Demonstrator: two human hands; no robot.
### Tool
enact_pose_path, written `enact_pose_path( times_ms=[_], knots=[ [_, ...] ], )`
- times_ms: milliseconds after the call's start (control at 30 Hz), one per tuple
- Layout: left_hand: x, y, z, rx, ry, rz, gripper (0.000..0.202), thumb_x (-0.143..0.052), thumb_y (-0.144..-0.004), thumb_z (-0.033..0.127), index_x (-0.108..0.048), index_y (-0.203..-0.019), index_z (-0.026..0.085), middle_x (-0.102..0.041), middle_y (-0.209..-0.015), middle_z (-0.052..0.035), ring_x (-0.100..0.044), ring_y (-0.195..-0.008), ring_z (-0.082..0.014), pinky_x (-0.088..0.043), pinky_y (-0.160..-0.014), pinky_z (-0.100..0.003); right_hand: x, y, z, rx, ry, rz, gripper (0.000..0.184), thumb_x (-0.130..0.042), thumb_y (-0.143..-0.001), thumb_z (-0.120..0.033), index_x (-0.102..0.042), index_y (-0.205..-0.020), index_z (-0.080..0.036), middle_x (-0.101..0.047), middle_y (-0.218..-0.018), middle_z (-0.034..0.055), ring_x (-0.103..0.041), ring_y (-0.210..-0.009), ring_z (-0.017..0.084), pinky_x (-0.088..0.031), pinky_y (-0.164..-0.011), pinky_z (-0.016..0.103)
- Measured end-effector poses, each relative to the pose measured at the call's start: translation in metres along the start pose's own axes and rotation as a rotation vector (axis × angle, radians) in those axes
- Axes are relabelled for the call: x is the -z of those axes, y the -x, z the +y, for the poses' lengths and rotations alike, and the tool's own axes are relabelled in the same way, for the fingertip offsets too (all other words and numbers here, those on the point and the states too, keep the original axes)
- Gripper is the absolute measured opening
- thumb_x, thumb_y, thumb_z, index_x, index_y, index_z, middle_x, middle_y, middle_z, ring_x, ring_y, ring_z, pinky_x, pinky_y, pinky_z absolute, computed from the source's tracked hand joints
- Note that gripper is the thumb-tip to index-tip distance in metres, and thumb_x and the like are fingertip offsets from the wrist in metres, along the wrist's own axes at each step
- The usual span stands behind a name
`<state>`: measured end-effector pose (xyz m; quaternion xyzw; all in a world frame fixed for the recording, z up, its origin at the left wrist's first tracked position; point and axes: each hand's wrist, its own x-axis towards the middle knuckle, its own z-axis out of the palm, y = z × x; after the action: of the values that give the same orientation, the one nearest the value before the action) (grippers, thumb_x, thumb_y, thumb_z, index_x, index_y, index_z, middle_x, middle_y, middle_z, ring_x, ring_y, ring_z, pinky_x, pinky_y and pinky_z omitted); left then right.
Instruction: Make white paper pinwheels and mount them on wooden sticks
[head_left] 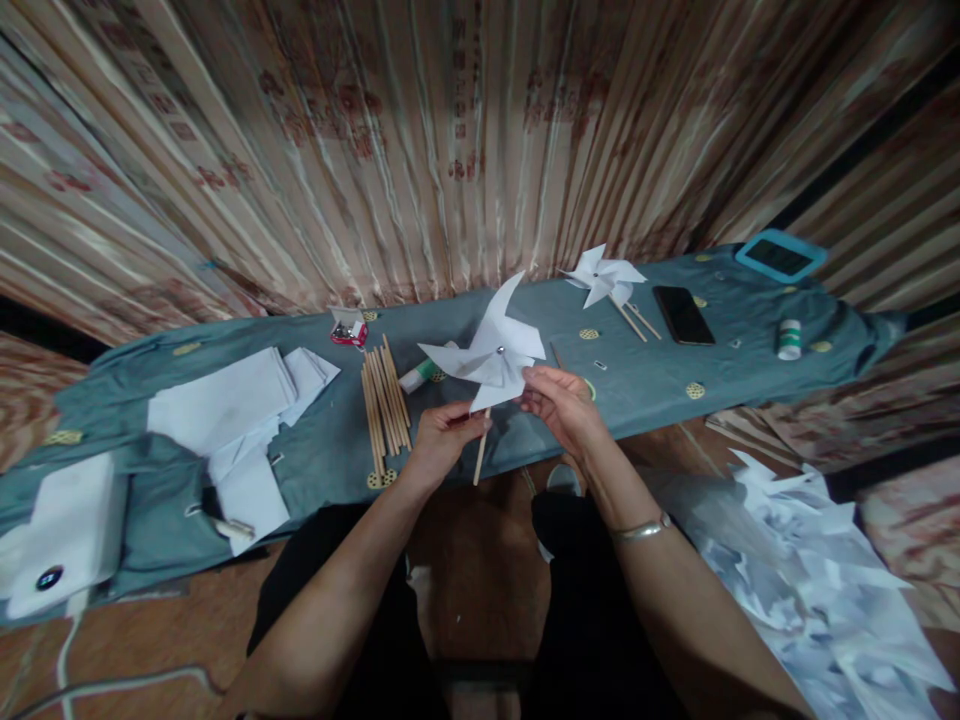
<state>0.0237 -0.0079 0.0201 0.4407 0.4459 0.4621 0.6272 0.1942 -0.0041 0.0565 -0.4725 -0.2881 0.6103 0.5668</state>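
The white pinwheel hides the upper part of its wooden stick.

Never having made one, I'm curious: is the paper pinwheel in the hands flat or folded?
Folded: the paper pinwheel has bent, raised blades gathered at a shiny pin head in its centre, above a wooden stick.

No legible text anywhere. Red character-like marks run in columns on the far curtain, too blurred to read. Green-and-white tube on the right and green-and-white tube left of centre: print too small. Small red box, far left of centre: markings unreadable.
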Motion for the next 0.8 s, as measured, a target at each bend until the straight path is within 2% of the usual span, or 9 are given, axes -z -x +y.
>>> enact_pose_path(
  times_ms=[133,333,433,533,600,667,733,800],
  knots=[
    [-0.001,0.000,0.000,-0.009,0.001,0.011,0.028,-0.085,-0.053,0.027,-0.079,-0.079,0.018,-0.075,-0.074,-0.0019,-0.064,-0.069,-0.0156,-0.051,-0.074,-0.030,-0.004,0.003,0.003,0.021,0.086,-0.046,0.042,-0.089,-0.047,-0.053,-0.065,-0.054,-0.019,-0.065,-0.056,-0.0018,-0.058,-0.052,0.009,-0.043,-0.048,0.021],
    [0.000,0.001,0.005,-0.007,-0.014,-0.009,0.031,-0.084,-0.055,0.026,-0.080,-0.084,0.019,-0.077,-0.080,-0.0037,-0.065,-0.072,-0.0158,-0.052,-0.074,-0.028,-0.005,0.005,0.004,0.115,0.356,-0.099,0.049,-0.078,-0.054,-0.068,-0.071,-0.059,-0.019,-0.069,-0.058,0.0013,-0.049,-0.047,0.008,-0.038,-0.047,0.022],
    [0.000,0.002,0.005,0.002,-0.001,-0.002,0.031,-0.085,-0.054,0.026,-0.080,-0.083,0.019,-0.077,-0.077,-0.0031,-0.065,-0.070,-0.0147,-0.052,-0.073,-0.027,0.004,0.005,-0.003,0.152,0.419,-0.076,0.050,-0.074,-0.059,-0.069,-0.073,-0.061,-0.019,-0.068,-0.055,0.0017,-0.047,-0.044,0.008,-0.034,-0.044,0.023],
    [0.000,0.002,0.005,0.034,0.037,0.003,0.032,-0.086,-0.052,0.026,-0.080,-0.082,0.019,-0.076,-0.076,-0.0027,-0.064,-0.068,-0.0137,-0.051,-0.073,-0.027,0.017,0.002,-0.010,0.232,0.391,0.021,0.046,-0.074,-0.064,-0.066,-0.072,-0.061,-0.020,-0.067,-0.054,0.0014,-0.043,-0.043,0.007,-0.031,-0.043,0.023],
    [-0.001,0.003,0.005,0.068,0.070,-0.015,0.033,-0.087,-0.051,0.026,-0.080,-0.082,0.019,-0.076,-0.078,-0.0034,-0.064,-0.069,-0.0137,-0.051,-0.073,-0.027,0.025,-0.002,-0.013,0.302,0.332,0.130,0.042,-0.075,-0.065,-0.062,-0.072,-0.063,-0.021,-0.069,-0.060,0.0013,-0.046,-0.046,0.008,-0.035,-0.046,0.023],
    [-0.002,0.005,0.006,0.112,0.100,-0.048,0.034,-0.087,-0.051,0.027,-0.080,-0.083,0.019,-0.076,-0.078,-0.0043,-0.063,-0.067,-0.0134,-0.050,-0.071,-0.027,0.029,-0.006,-0.014,0.355,0.275,0.220,0.038,-0.079,-0.061,-0.059,-0.073,-0.069,-0.023,-0.073,-0.071,0.0014,-0.056,-0.058,0.011,-0.043,-0.055,0.024],
    [-0.003,0.007,0.008,0.160,0.119,-0.083,0.034,-0.088,-0.051,0.028,-0.080,-0.083,0.019,-0.076,-0.076,-0.0044,-0.062,-0.065,-0.0125,-0.049,-0.068,-0.026,0.030,-0.009,-0.013,0.337,0.220,0.223,0.041,-0.082,-0.057,-0.058,-0.074,-0.077,-0.024,-0.075,-0.081,0.0013,-0.064,-0.074,0.015,-0.049,-0.066,0.026],
    [-0.004,0.008,0.009,0.186,0.119,-0.111,0.034,-0.089,-0.050,0.027,-0.080,-0.082,0.019,-0.075,-0.073,-0.0040,-0.061,-0.063,-0.0115,-0.048,-0.065,-0.025,0.028,-0.011,-0.011,0.258,0.163,0.142,0.043,-0.082,-0.056,-0.059,-0.074,-0.082,-0.024,-0.075,-0.082,0.0010,-0.066,-0.080,0.017,-0.051,-0.070,0.027]
  ],
)
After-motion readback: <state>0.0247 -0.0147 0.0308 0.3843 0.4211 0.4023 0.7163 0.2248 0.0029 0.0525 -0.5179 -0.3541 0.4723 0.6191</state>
